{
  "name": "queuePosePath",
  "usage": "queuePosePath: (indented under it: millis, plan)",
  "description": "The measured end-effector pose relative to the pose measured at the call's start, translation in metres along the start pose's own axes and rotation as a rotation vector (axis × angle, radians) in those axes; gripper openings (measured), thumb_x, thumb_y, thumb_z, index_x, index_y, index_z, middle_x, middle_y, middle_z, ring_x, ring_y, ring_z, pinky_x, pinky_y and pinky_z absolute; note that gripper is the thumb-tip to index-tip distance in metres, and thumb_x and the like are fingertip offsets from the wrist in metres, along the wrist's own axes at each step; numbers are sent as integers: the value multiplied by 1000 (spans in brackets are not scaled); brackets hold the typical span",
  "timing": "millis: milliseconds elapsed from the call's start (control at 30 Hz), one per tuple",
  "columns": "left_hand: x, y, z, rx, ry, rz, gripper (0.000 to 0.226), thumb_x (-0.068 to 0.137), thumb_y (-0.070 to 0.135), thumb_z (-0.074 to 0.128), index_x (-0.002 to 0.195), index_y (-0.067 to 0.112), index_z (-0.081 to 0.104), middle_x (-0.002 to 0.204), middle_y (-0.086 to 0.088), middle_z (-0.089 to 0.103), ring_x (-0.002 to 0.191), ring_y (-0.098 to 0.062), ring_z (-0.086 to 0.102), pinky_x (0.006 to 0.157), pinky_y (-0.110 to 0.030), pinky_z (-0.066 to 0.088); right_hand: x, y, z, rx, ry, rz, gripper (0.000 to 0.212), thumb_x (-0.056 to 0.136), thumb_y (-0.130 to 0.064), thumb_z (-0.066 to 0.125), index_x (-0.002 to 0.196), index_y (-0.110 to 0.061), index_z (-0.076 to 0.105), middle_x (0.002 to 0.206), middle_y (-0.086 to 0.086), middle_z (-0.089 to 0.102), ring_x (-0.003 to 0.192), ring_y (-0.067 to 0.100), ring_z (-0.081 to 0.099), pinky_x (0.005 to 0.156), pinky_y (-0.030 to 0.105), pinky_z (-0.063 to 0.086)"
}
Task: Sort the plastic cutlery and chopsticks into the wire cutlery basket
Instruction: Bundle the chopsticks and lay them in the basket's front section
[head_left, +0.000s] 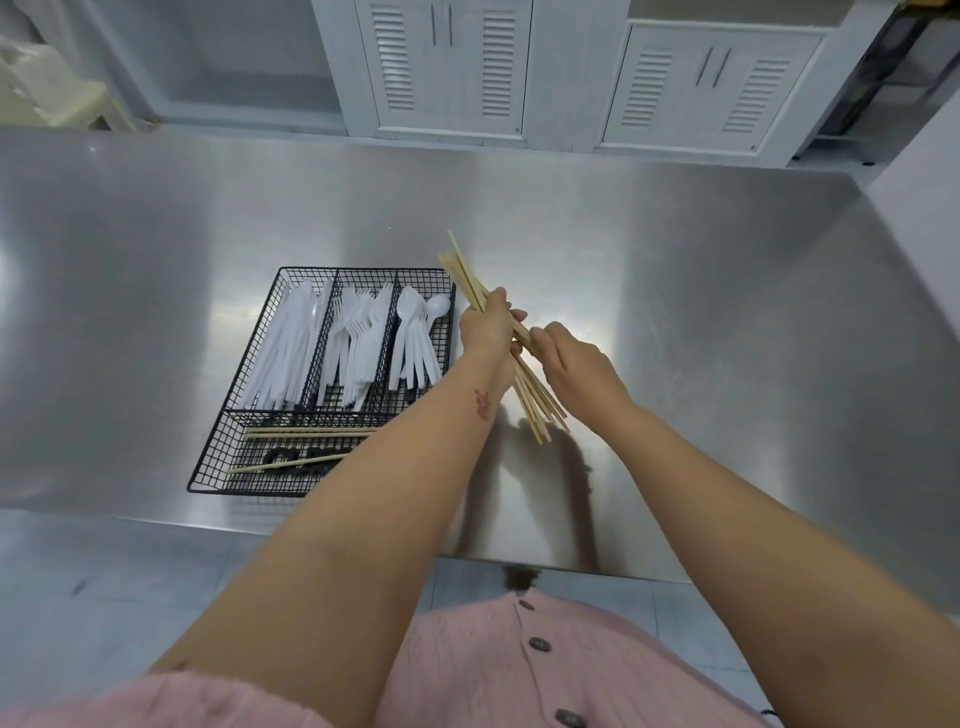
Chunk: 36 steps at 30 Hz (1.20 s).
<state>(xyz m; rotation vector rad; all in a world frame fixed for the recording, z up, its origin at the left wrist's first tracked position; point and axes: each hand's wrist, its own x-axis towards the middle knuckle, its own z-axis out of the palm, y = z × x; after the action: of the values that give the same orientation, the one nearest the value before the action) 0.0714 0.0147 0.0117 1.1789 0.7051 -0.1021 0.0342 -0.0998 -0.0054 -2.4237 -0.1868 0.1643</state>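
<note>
A black wire cutlery basket (218, 457) sits on the steel table, left of my hands. Its three upper compartments hold white plastic knives (283, 353), forks (358, 343) and spoons (415, 338). A few wooden chopsticks (306, 432) lie across its long front compartment. My left hand (485, 327) is shut on a bundle of wooden chopsticks (465, 278), held tilted just right of the basket and above the table. My right hand (569, 358) grips the same bundle lower down, its fingers closed around the sticks.
The steel table (701, 338) spreads wide to the right and behind the basket. Its front edge runs just below the basket. White louvred cabinets (452, 67) stand beyond the far edge. Tiled floor (104, 571) lies below the front edge.
</note>
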Motion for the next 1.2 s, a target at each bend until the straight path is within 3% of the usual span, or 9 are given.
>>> queuePosePath:
  millis: [267,400,533,667,800,933,1033,1133,1200]
  plan:
    - [-3,12,-10,-73,3,51,22,103,34,40,98,13,46,68,4,62,50,-11,41,49,-23,38,2,7,-1,229,87,245,55,97,-57,24,85,-15,57,78,7,67,69,28,68,80,42,53]
    - [-1,28,-12,-321,-18,75,26,103,36,45,106,11,42,59,0,49,45,-12,49,50,-24,45,12,5,0,752,163,524,56,101,-53,28,91,-11,63,90,17,70,66,28,68,74,38,58]
    - [-10,43,-6,-335,-60,225,19,103,33,46,107,15,43,62,0,37,47,-11,37,47,-25,44,14,0,4,1203,110,729,59,102,-53,28,109,-3,59,98,14,69,84,28,68,85,40,55]
    - [-28,55,2,-250,-121,367,11,103,29,47,104,18,47,62,0,37,50,-13,36,50,-25,43,8,-13,12,1556,100,763,57,102,-49,31,116,2,54,105,21,66,100,35,67,92,44,54]
    - [-43,56,2,-150,-233,509,12,97,16,60,91,16,50,63,-7,50,53,-19,53,58,-27,55,8,-37,10,1819,71,700,57,104,-41,32,112,8,60,89,22,72,79,32,72,80,40,59]
    - [-48,57,-6,-38,-202,521,14,91,19,68,82,15,58,70,-3,61,59,-17,63,71,-30,57,10,-57,15,1852,8,675,47,104,-34,37,98,5,62,77,17,73,63,28,73,66,34,62]
    - [-41,64,-19,-36,-100,495,19,94,24,64,82,12,55,59,-2,51,46,-13,53,61,-31,56,11,-67,22,1766,-113,627,45,103,-33,39,97,6,63,80,16,72,67,27,72,66,33,61]
    - [-28,71,-43,-87,53,466,21,100,31,54,85,18,48,60,-2,42,41,-13,42,44,-25,46,13,-76,28,1413,-262,509,41,97,-38,49,93,-1,66,85,13,69,81,25,67,84,37,56]
    - [-19,72,-66,-128,138,414,21,101,35,50,93,16,48,61,-1,42,35,-10,43,42,-25,43,12,-86,31,961,-341,343,30,93,-40,53,86,-15,66,84,3,65,82,17,60,82,32,49]
